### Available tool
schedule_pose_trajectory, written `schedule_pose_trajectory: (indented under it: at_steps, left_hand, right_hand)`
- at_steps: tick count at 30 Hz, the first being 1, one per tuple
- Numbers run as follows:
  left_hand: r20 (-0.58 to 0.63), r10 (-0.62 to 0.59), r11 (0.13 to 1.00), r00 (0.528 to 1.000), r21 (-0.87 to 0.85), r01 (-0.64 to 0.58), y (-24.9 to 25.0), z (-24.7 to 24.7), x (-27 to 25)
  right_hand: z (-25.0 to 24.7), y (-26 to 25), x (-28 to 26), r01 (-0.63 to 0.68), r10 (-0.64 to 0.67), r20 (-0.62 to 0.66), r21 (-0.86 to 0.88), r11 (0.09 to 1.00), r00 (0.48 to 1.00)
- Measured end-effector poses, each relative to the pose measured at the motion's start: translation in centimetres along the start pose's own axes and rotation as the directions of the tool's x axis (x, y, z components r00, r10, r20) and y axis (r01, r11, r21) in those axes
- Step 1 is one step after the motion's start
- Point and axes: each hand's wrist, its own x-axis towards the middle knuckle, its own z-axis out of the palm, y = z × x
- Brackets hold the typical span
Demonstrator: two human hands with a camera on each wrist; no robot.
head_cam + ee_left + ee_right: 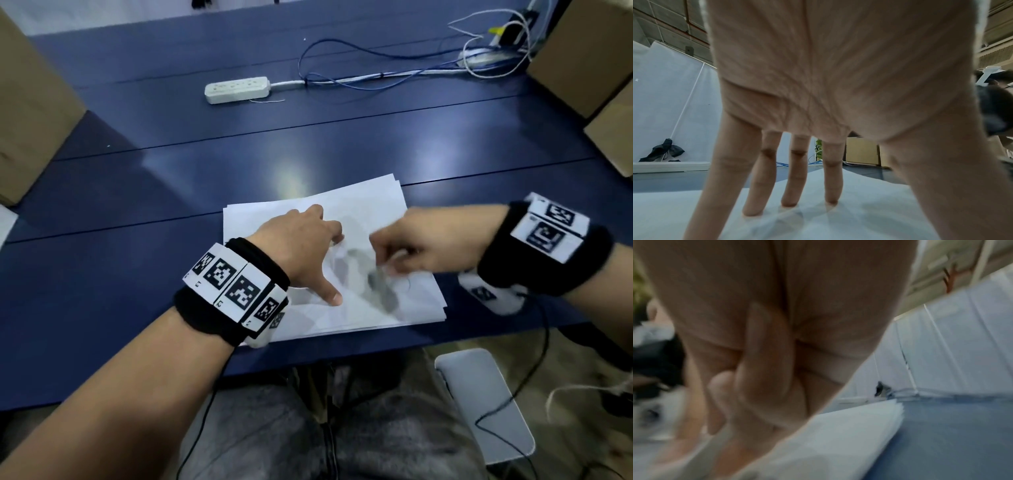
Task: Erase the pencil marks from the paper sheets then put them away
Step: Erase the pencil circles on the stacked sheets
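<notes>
- Landmark: paper stack [363, 205], near edge of the blue table [137, 192], right in front of the person. Sheets slightly fanned, corners not aligned.
- Nearest, below the table edge: person's lap, and a white chair seat [486, 404] right of it, with black cables trailing across.
- Left hand [301, 246] on the stack's left half, fingers spread and straight, fingertips [790, 203] and thumb pressing the top sheet flat. My read: it's an anchor so the sheet doesn't slide or crumple under rubbing.
- Right hand [407, 250] on the stack's right half, fingers curled in over the top sheet. Blurred in head and wrist views; looks like it pinches something small, probably an eraser, but the thing itself isn't visible, so can't tell what's held.
- Grey smudged patch [376, 284] on the top sheet between the hands, just below the right fingers. Pencil marks or shadow, too blurred to separate.
- Judgement: erase step in progress on the top sheet; putting away not started, all sheets on the table.
- Past the stack: white power strip [236, 89], well apart, with blue and white cables [376, 82] running to the far right.
- Cardboard boxes at both table ends: left box [30, 113], right box [589, 61].
</notes>
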Motion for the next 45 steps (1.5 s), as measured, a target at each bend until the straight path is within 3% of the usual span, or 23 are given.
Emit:
schedule_pose_trajectory:
  at_steps: [2,3,7,9,12,14,16,18,20,23,25,26,28,31,33,35,37,42,43,45]
  left_hand:
    - [0.001,0.002,1.000,1.000,0.003,-0.002,0.0,0.0,0.1]
    - [0.002,0.001,1.000,1.000,0.002,-0.001,0.0,0.0,0.1]
    - [-0.006,0.005,1.000,1.000,-0.009,-0.006,0.1,0.0,0.1]
    - [-0.009,0.007,1.000,1.000,-0.011,-0.007,0.1,-0.1,0.0]
    - [-0.007,0.002,1.000,1.000,-0.005,-0.002,0.1,0.0,0.0]
    - [-0.008,0.000,1.000,1.000,-0.009,0.000,0.0,0.0,0.0]
    - [-0.007,0.003,1.000,1.000,-0.011,-0.003,0.0,0.0,0.0]
    - [-0.006,0.007,1.000,1.000,-0.016,-0.007,0.1,-0.1,0.0]
    - [-0.012,0.009,1.000,1.000,-0.015,-0.010,0.1,-0.1,-0.1]
    - [-0.010,0.002,1.000,1.000,-0.013,-0.003,0.0,0.0,-0.1]
    - [0.001,0.002,1.000,1.000,-0.016,-0.002,0.0,0.0,0.0]
    - [0.003,0.004,1.000,1.000,-0.016,-0.004,0.0,0.0,0.1]
    - [0.002,0.011,1.000,1.000,-0.014,-0.011,0.1,-0.1,0.1]
    - [-0.004,0.020,1.000,1.000,-0.005,-0.020,0.1,-0.1,0.0]
    - [-0.012,0.024,1.000,1.000,0.008,-0.024,0.0,0.0,0.0]
    - [-0.013,0.032,0.999,0.999,0.015,-0.032,-0.1,0.0,0.0]
    - [-0.012,0.046,0.999,0.999,0.019,-0.046,-0.1,0.0,-0.1]
    - [-0.012,0.064,0.997,0.998,0.038,-0.063,0.0,-0.3,-0.2]
    - [-0.015,0.061,0.997,0.998,0.041,-0.060,0.0,-0.3,-0.2]
    - [-0.024,0.048,0.998,0.999,0.045,-0.047,0.0,-0.3,-0.2]
  right_hand:
    - [0.8,-0.8,-0.5,0.013,-0.020,0.123,0.051,0.999,0.992]
    - [0.8,-0.7,-0.3,0.015,-0.020,0.110,0.043,0.999,0.994]
    - [-1.0,0.6,1.2,-0.156,0.142,-0.145,-0.093,0.983,0.979]
    - [-1.1,0.7,1.0,-0.150,0.131,-0.178,-0.096,0.984,0.975]
    - [0.0,-0.5,-0.3,0.009,-0.008,0.043,-0.006,1.000,0.999]
    - [0.5,-0.9,-0.7,0.004,-0.007,0.124,0.026,1.000,0.992]
    - [-0.1,0.0,0.1,-0.038,0.038,-0.004,-0.035,0.999,0.999]
    - [-1.2,1.0,0.8,-0.157,0.140,-0.174,-0.086,0.984,0.975]
    - [-1.5,1.7,0.8,-0.180,0.156,-0.229,-0.089,0.980,0.961]
    - [-0.5,0.3,-0.5,-0.030,0.030,-0.022,-0.030,0.999,0.999]
    - [0.3,-0.4,-1.0,-0.008,0.003,0.122,0.039,0.999,0.993]
    - [0.3,-0.4,-0.9,-0.008,0.004,0.126,0.031,0.999,0.992]
    - [-0.3,0.3,0.0,-0.048,0.048,0.011,-0.020,0.999,0.999]
    - [-1.4,1.3,0.6,-0.206,0.188,-0.168,-0.098,0.974,0.968]
    - [-1.1,1.1,0.1,-0.165,0.153,-0.120,-0.096,0.982,0.981]
    - [-0.2,0.1,-0.7,-0.055,0.056,0.038,-0.042,0.998,0.998]
    - [0.4,-0.5,-0.9,-0.029,0.029,0.129,-0.002,1.000,0.991]
    - [-1.5,1.7,0.9,-0.175,0.164,-0.178,-0.051,0.983,0.970]
    - [-1.7,1.9,0.9,-0.176,0.163,-0.183,-0.056,0.983,0.970]
    - [-1.2,1.1,0.2,-0.091,0.089,-0.055,-0.032,0.995,0.995]
